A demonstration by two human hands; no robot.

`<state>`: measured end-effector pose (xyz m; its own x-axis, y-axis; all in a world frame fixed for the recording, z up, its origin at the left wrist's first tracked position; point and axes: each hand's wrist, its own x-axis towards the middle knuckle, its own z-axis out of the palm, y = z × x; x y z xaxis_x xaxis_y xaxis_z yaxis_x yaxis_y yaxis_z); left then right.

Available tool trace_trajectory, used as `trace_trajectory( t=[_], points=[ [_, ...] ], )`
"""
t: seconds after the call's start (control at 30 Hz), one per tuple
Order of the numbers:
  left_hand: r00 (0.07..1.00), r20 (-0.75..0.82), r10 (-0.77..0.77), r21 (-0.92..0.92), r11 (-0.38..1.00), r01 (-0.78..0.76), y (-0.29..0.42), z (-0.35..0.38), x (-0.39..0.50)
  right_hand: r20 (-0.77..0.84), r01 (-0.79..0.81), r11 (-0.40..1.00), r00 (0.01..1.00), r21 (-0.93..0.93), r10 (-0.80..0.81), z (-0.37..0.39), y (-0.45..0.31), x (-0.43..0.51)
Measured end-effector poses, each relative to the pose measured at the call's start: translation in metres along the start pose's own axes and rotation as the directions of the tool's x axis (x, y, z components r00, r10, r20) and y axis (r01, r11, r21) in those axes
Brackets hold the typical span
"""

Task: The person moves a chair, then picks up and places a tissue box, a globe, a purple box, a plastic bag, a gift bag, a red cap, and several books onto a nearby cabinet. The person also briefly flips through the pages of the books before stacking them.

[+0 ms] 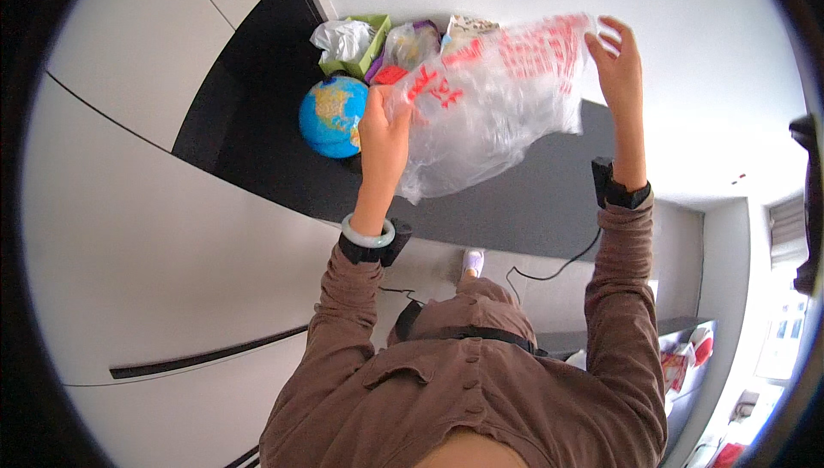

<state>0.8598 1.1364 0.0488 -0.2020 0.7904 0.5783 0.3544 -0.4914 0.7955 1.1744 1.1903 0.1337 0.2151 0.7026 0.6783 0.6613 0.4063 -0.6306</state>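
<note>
A clear plastic bag [489, 114] with red printing is spread out above the dark tabletop [547, 210]. My left hand [385, 133] grips its near left edge between thumb and fingers. At the bag's far right corner is my right hand [615, 59], its fingers curved and apart. The right thumb tip meets the bag's edge in the picture, but whether it touches the plastic is unclear. Just left of my left hand sits a blue globe [329, 114], its right side partly hidden by that hand.
Behind the globe, a green box [373, 43] holds a crumpled white plastic bag [344, 41]. Beside it stands a purple container [428, 25] with a clear bag in it, partly covered. A white wall [695, 82] borders the table. A black cable [553, 272] hangs at the table's front edge.
</note>
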Motion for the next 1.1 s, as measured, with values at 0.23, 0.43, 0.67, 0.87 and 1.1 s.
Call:
trace_trajectory(
  t=[0.23, 0.43, 0.67, 0.87, 1.1],
  points=[
    [0.883, -0.218, -0.416, -0.324, 0.884, 0.337, -0.101, 0.097, 0.081, 0.055, 0.446, 0.787, 0.881, -0.425, -0.469, 0.094, -0.025, 0.026],
    [0.801, -0.225, -0.555, -0.368, 0.809, 0.458, -0.141, 0.136, 0.070, 0.230, 0.418, 0.853, 0.904, -0.313, -0.360, 0.187, 0.022, 0.008],
    [0.993, -0.079, 0.082, 0.635, 0.772, -0.014, -0.101, 0.131, 0.059, 0.611, 0.258, 0.855, 0.787, -0.450, 0.085, 0.268, 0.120, -0.008],
    [0.938, 0.335, -0.084, 0.820, 0.516, -0.247, -0.107, 0.127, 0.042, 0.628, 0.331, 0.821, 0.777, -0.466, 0.043, 0.270, 0.133, -0.011],
    [0.921, 0.390, 0.016, 0.782, 0.522, -0.340, -0.098, 0.106, 0.038, 0.364, 0.171, 0.923, 0.931, -0.343, -0.037, 0.177, 0.098, -0.034]
  ],
)
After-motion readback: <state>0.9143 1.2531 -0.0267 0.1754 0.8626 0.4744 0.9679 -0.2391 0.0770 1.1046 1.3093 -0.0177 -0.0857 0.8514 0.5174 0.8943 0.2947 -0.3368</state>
